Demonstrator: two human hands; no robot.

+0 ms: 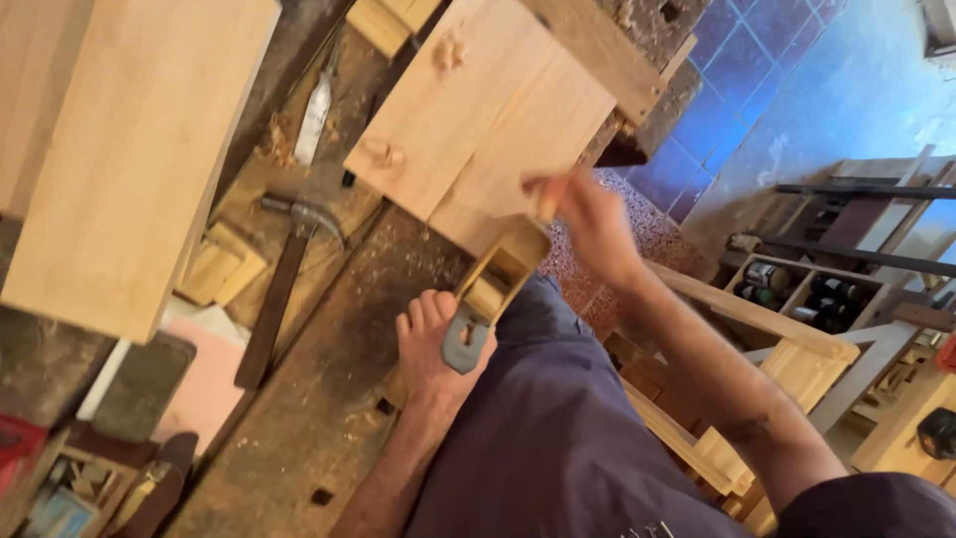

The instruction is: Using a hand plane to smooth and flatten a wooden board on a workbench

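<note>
While hands (pixel 430 339) grip, plane (pixel 495 282) lies between.

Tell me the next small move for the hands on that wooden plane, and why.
Probably bring the right hand down onto the front of the wooden plane. It is lifted above the front end, blurred, apparently pinching something small. The left hand grips the rear by the grey metal iron. The plane sits at the edge of the pale board, so both hands should likely steady it.
</note>
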